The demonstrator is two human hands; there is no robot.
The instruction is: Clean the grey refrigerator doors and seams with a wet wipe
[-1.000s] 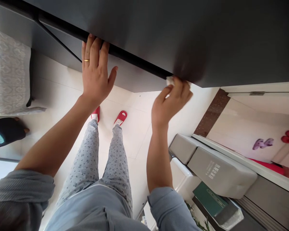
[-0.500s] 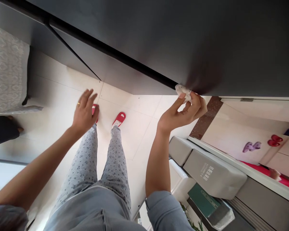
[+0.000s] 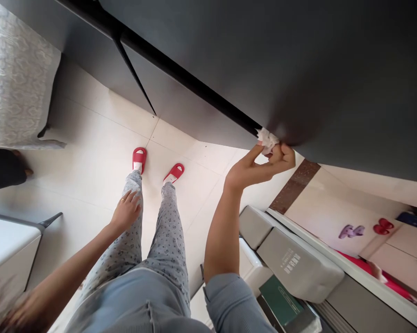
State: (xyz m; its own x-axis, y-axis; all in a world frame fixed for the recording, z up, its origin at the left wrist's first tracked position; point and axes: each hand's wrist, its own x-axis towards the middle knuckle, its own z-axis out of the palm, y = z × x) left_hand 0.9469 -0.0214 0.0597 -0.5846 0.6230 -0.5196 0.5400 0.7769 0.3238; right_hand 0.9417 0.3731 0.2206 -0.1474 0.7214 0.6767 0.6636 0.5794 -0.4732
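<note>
My right hand point(image 3: 264, 164) pinches a crumpled white tissue point(image 3: 268, 140). It is at the lower edge of a large dark grey panel point(image 3: 264, 60), by the end of the black groove point(image 3: 194, 85) that runs along it. The tissue appears to touch that edge. My left hand point(image 3: 127, 210), with a ring on one finger, hangs in front of my patterned trouser leg. Its fingers are loosely stretched and hold nothing.
Red slippers point(image 3: 139, 159) are on my feet on the pale tiled floor point(image 3: 100, 171). At right stand grey boxes with white lettering point(image 3: 295, 259) and a green box point(image 3: 280, 299). A patterned cloth point(image 3: 21, 88) hangs at left, above a white-topped piece of furniture point(image 3: 10, 240).
My left hand has dropped from beside the panel down to my leg. The view has shifted and tilted a little. My right hand still holds the tissue at the panel's edge.
</note>
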